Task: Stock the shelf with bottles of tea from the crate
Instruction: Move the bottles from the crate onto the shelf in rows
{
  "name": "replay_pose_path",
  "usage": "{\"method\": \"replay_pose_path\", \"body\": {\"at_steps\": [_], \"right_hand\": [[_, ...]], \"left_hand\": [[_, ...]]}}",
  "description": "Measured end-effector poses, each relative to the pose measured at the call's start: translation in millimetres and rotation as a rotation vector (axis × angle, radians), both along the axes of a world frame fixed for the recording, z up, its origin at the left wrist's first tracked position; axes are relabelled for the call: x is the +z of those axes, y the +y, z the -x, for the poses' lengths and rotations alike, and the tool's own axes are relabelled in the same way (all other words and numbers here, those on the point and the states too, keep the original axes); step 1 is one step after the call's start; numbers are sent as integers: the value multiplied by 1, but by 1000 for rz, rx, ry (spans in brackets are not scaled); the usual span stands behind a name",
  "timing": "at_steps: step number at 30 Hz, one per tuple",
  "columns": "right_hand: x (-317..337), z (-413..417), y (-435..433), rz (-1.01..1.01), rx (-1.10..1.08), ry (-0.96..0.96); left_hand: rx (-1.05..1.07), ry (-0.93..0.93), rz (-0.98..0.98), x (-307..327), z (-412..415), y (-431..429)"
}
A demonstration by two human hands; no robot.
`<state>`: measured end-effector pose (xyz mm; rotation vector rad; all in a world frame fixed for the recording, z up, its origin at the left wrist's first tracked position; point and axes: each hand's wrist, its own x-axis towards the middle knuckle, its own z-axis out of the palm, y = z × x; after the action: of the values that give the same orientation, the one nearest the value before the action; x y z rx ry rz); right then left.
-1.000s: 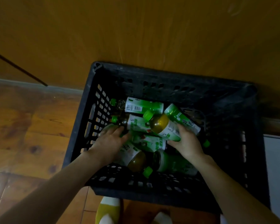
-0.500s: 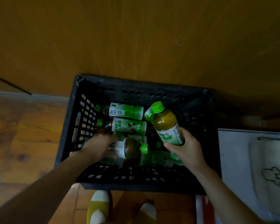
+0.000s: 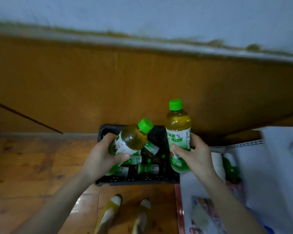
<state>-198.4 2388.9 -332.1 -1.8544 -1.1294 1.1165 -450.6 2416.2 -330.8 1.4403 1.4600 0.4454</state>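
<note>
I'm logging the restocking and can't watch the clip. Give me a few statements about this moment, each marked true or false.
1. The left hand and the right hand each hold a bottle. True.
2. The right bottle is held upside down. False: it is upright.
3. The crate is empty. False: several loose bottles lie in it.
4. The left bottle is tilted. True.
5. Both held bottles have green caps. True.
</note>
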Motion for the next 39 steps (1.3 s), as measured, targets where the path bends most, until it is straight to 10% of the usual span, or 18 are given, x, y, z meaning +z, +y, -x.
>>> {"method": "replay_pose_path", "body": {"at_steps": [16,30,39], "right_hand": [[341,6,-109,-418,-494,173],[486,-123,-223,-780,-828,-62],[475,-226,-238,-662,-832,-68]], "left_hand": [[-223,-401,-276,334,-43,-10],[-555,-690,-282,451,-217,-54],[-574,-822,-270,477,-302,-70]]}}
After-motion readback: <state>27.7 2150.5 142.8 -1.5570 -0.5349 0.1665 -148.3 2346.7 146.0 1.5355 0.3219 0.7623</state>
